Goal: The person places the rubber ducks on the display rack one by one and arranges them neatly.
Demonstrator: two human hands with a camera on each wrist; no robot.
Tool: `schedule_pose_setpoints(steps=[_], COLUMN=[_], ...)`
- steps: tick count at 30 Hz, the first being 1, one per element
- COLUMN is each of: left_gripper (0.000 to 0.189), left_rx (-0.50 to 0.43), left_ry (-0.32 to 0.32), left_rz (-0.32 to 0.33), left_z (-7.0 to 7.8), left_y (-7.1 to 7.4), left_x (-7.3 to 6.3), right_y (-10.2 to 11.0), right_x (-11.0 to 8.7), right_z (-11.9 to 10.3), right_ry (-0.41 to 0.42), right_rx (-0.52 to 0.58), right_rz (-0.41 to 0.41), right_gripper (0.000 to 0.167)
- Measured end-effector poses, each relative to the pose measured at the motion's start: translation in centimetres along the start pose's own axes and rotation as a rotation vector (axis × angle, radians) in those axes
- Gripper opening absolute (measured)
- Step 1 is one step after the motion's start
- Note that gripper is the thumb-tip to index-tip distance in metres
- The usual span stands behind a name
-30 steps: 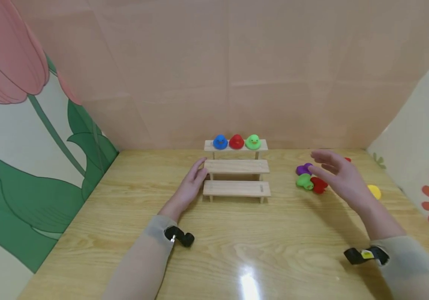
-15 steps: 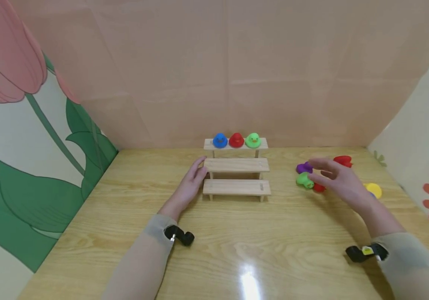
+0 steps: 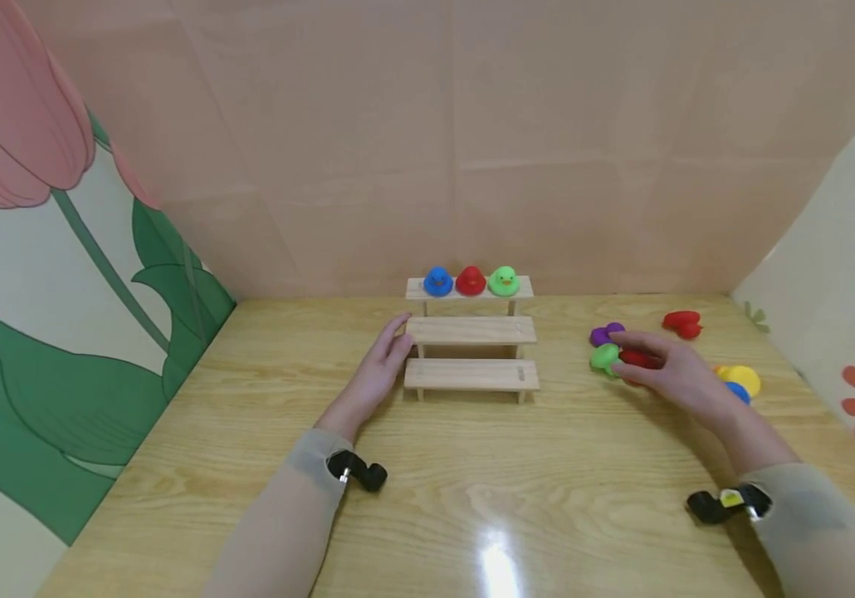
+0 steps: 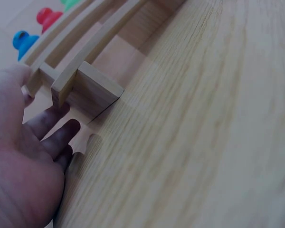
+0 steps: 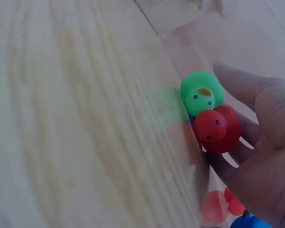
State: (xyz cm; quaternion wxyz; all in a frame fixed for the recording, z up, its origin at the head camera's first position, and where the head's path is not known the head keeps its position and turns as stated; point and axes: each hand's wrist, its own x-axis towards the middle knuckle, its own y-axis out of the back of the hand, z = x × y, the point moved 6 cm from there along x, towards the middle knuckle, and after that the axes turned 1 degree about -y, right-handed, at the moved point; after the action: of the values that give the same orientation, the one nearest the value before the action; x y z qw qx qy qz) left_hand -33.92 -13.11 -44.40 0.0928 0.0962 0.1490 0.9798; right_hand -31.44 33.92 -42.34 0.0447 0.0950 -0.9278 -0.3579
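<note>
My left hand [image 3: 383, 353] rests against the left end of a small three-step wooden stand [image 3: 472, 330], its fingers loosely bent and touching the edge. On the top step a blue duck [image 3: 438, 282], a red duck [image 3: 471, 281] and a light green duck [image 3: 505, 282] sit in a row. To the right, my right hand [image 3: 677, 374] reaches over a toppled red duck [image 5: 211, 126] and a green duck [image 5: 199, 95] lying side by side. In the right wrist view the thumb is beside the green duck, the fingers loosely curved behind the red one, without a clear grip.
A purple duck [image 3: 602, 335] lies just behind the green one. Further right are another red duck [image 3: 681, 322], a yellow duck [image 3: 743, 380] and a blue one [image 3: 737, 392]. The wooden table [image 3: 457, 482] meets a plain back wall and painted side panels.
My right hand has come down and slightly forward to the red and green ducks, uncovering the red, yellow and blue ones behind it. The left hand stays at the stand.
</note>
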Motion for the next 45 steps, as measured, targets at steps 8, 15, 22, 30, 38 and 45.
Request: schedule_pose_setpoints(steps=[8, 15, 22, 30, 38, 45], left_gripper=[0.063, 0.064, 0.061, 0.062, 0.061, 0.06], left_rx=[-0.023, -0.016, -0.027, -0.025, -0.026, -0.043], left_ry=[-0.005, -0.005, 0.0, -0.005, 0.004, 0.023], left_rz=[-0.001, 0.001, -0.003, -0.007, -0.003, 0.002], left_z=[0.0, 0.0, 0.0, 0.2, 0.1, -0.1], left_y=[0.0, 0.0, -0.1, -0.1, 0.0, -0.1], left_x=[-0.1, -0.1, 0.0, 0.0, -0.2, -0.2], right_y=[-0.4, -0.6, -0.5, -0.7, -0.8, -0.9], right_x=[0.3, 0.4, 0.8, 1.0, 1.0, 0.8], right_z=[1.0, 1.6, 1.8, 1.8, 1.9, 1.9], right_ry=[-0.043, -0.041, -0.053, -0.056, -0.065, -0.046], right_rx=[0.005, 0.003, -0.012, -0.031, -0.013, -0.027], right_rz=[-0.025, -0.023, -0.031, -0.035, -0.019, -0.002], right_gripper=[0.075, 0.076, 0.077, 0.078, 0.076, 0.073])
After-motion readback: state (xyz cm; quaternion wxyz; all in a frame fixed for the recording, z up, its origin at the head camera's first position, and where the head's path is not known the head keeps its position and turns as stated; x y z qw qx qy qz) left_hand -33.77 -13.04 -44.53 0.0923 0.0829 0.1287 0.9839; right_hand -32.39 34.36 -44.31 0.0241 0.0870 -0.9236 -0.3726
